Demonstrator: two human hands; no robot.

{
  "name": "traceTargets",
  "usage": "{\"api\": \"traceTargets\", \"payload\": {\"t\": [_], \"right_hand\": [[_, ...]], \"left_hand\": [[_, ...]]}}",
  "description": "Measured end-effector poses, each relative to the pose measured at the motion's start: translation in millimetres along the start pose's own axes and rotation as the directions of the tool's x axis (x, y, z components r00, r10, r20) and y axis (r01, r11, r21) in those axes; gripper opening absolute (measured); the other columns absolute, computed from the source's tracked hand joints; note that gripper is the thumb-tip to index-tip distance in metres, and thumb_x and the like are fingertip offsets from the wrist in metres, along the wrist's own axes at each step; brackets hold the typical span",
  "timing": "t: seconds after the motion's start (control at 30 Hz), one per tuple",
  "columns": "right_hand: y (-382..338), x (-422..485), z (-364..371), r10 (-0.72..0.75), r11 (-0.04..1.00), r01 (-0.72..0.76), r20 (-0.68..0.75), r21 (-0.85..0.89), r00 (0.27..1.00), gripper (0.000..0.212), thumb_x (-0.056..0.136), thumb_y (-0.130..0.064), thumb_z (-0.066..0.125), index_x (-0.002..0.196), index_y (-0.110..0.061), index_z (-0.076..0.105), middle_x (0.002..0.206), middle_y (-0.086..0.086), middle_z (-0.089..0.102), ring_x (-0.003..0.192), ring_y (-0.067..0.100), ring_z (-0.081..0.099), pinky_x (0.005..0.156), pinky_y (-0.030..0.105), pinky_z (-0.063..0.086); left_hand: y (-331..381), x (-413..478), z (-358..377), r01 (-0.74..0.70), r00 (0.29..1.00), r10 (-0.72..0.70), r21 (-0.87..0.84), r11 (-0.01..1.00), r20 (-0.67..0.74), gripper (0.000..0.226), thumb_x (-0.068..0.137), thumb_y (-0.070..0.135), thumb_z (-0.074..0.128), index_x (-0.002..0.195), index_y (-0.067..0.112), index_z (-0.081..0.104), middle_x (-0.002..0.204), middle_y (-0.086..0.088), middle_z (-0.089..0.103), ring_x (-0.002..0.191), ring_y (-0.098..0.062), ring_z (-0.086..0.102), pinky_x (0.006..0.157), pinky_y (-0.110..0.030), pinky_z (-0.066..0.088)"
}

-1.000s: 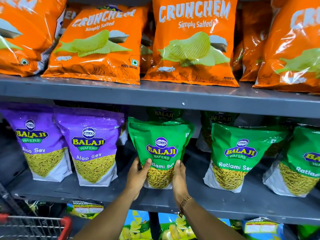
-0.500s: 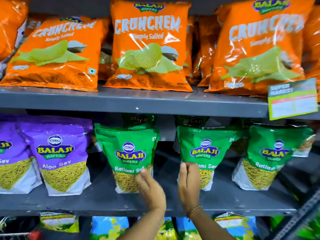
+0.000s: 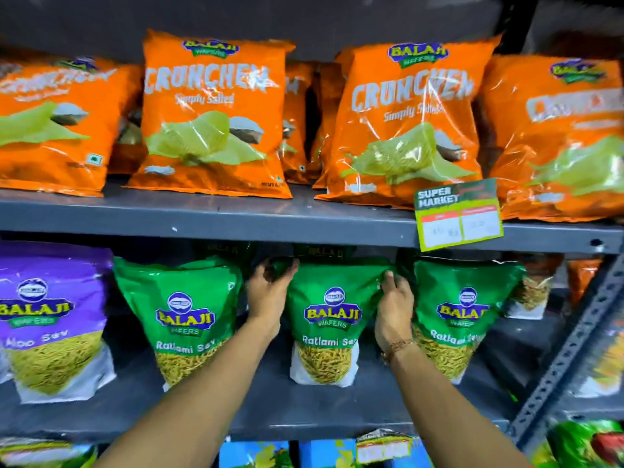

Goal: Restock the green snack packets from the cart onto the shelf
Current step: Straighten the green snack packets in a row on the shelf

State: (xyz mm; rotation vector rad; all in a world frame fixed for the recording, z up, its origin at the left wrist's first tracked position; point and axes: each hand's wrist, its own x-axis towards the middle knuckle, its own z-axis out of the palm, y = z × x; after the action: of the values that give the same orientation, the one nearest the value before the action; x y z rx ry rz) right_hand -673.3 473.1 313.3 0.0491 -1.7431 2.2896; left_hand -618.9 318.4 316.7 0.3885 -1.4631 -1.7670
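Note:
Three green Ratlami Sev packets stand upright in a row on the grey middle shelf [image 3: 236, 410]. My left hand [image 3: 268, 295] grips the upper left corner of the middle green packet [image 3: 329, 319]. My right hand [image 3: 393, 305], with a bracelet at the wrist, grips its upper right corner. A second green packet [image 3: 184, 315] stands to the left and a third [image 3: 462, 312] to the right, partly behind my right hand. More green packets show dimly behind the front row. The cart is out of view.
Purple Aloo Sev packets [image 3: 50, 315] stand at the left of the same shelf. Orange Crunchem bags [image 3: 212, 113] fill the shelf above, with a supermarket price tag [image 3: 457, 214] on its edge. A perforated metal upright [image 3: 570, 349] bounds the right side.
The view has shifted right. My hands left the green packet now at the left, moved right and up, and took hold of the middle packet's top corners.

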Motion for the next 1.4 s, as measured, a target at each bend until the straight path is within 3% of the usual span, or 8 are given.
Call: {"api": "traceTargets", "payload": {"t": [0.07, 0.17, 0.23, 0.3, 0.43, 0.53, 0.7, 1.4], "right_hand": [[2, 3, -3, 0.002, 0.999, -0.004, 0.033, 0.044, 0.999, 0.030, 0.097, -0.015, 0.040, 0.068, -0.020, 0.047, 0.068, -0.001, 0.043, 0.064, 0.009, 0.037, 0.068, 0.030, 0.032], [16, 0, -10, 0.009, 0.999, -0.012, 0.106, 0.031, 0.994, 0.023, 0.095, -0.032, 0.041, 0.083, -0.018, 0.054, 0.084, 0.001, 0.054, 0.079, 0.011, 0.048, 0.080, 0.031, 0.037], [35, -4, -17, 0.070, 0.995, -0.081, 0.176, 0.060, 0.982, 0.064, 0.080, -0.065, 0.045, 0.117, -0.013, 0.054, 0.123, 0.001, 0.058, 0.113, 0.012, 0.053, 0.103, 0.033, 0.038], [53, -13, -25, 0.150, 0.980, -0.182, 0.307, 0.081, 0.940, 0.095, 0.059, -0.084, 0.046, 0.128, -0.019, 0.049, 0.128, -0.006, 0.057, 0.115, 0.002, 0.055, 0.099, 0.025, 0.045], [85, -42, -34, 0.279, 0.943, -0.329, 0.429, 0.046, 0.859, 0.052, 0.094, -0.051, 0.018, 0.124, -0.021, 0.047, 0.116, -0.013, 0.054, 0.087, -0.003, 0.059, 0.059, 0.005, 0.052], [104, -45, -31, 0.322, 0.938, -0.346, 0.389, -0.009, 0.863, 0.051, 0.097, -0.045, 0.016, 0.122, -0.019, 0.051, 0.124, 0.002, 0.057, 0.105, 0.015, 0.063, 0.071, 0.016, 0.057], [141, -37, -27, 0.415, 0.909, -0.398, 0.365, -0.125, 0.834, 0.078, 0.070, -0.084, 0.034, 0.125, -0.032, 0.051, 0.133, 0.005, 0.057, 0.121, 0.024, 0.055, 0.108, 0.052, 0.038], [132, -37, -23, 0.413, 0.908, -0.410, 0.356, -0.090, 0.838, 0.082, 0.063, -0.087, 0.037, 0.121, -0.032, 0.055, 0.128, 0.004, 0.061, 0.117, 0.022, 0.058, 0.106, 0.051, 0.040]], "left_hand": [[-1, 1, 1, -0.006, 0.999, 0.006, -0.010, 1.000, -0.035, 0.028, 0.076, 0.008, 0.070, 0.102, 0.005, 0.061, 0.077, 0.005, 0.062, 0.056, 0.012, 0.056, 0.057, 0.000, 0.040], [-6, -6, 2, 0.048, 0.999, -0.048, -0.024, 0.999, -0.001, 0.028, 0.080, 0.017, 0.066, 0.105, 0.009, 0.058, 0.097, -0.007, 0.065, 0.087, -0.010, 0.058, 0.075, -0.013, 0.044], [-14, -17, -4, 0.129, 0.990, -0.129, -0.002, 0.992, 0.053, 0.040, 0.085, 0.022, 0.060, 0.120, 0.006, 0.048, 0.121, -0.006, 0.057, 0.107, -0.014, 0.053, 0.092, -0.024, 0.040], [-26, -31, -14, 0.180, 0.972, -0.187, 0.062, 0.982, 0.144, 0.041, 0.089, 0.023, 0.053, 0.127, 0.013, 0.040, 0.130, 0.005, 0.047, 0.112, -0.006, 0.049, 0.095, -0.019, 0.037], [-61, -58, -30, 0.235, 0.874, -0.305, 0.220, 0.947, 0.378, 0.026, 0.089, 0.021, 0.052, 0.114, 0.026, 0.047, 0.112, 0.009, 0.057, 0.089, 0.008, 0.052, 0.067, -0.003, 0.047], [-75, -65, -36, 0.259, 0.857, -0.345, 0.260, 0.930, 0.382, 0.021, 0.083, 0.030, 0.061, 0.101, 0.038, 0.053, 0.117, 0.004, 0.062, 0.097, 0.001, 0.058, 0.086, -0.023, 0.049], [-74, -65, -43, 0.273, 0.870, -0.374, 0.317, 0.908, 0.323, 0.027, 0.070, 0.050, 0.069, 0.094, 0.046, 0.056, 0.110, 0.010, 0.067, 0.105, -0.013, 0.062, 0.099, -0.045, 0.048], [-82, -66, -38, 0.246, 0.907, -0.338, 0.338, 0.909, 0.250, 0.031, 0.062, 0.064, 0.066, 0.088, 0.054, 0.054, 0.107, 0.011, 0.067, 0.103, -0.014, 0.062, 0.094, -0.048, 0.051]]}}
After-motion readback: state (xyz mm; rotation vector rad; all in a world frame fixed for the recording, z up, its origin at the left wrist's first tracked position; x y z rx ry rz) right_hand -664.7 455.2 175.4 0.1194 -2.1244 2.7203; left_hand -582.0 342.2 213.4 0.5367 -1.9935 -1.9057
